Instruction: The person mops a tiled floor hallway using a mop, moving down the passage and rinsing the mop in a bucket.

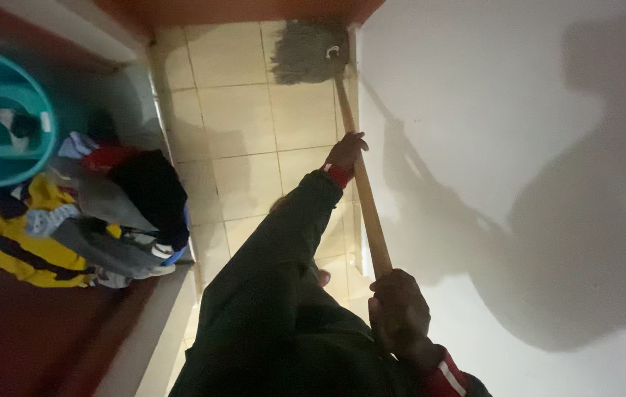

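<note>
I hold a mop by its wooden handle (363, 202), which slants up along the white wall. Its grey string head (309, 51) rests on the cream floor tiles (243, 117) at the far end of the narrow floor. My left hand (345, 153), in a dark green sleeve with a red cuff, grips the handle about halfway along. My right hand (399, 310) is closed around the handle's near end, close to my body.
A white wall (519, 110) with my shadow on it runs along the right. At the left lie a pile of clothes (85, 213) and a teal basin (0, 117). A dark red surface (26, 338) fills the lower left. A foot (322, 278) shows beneath my arm.
</note>
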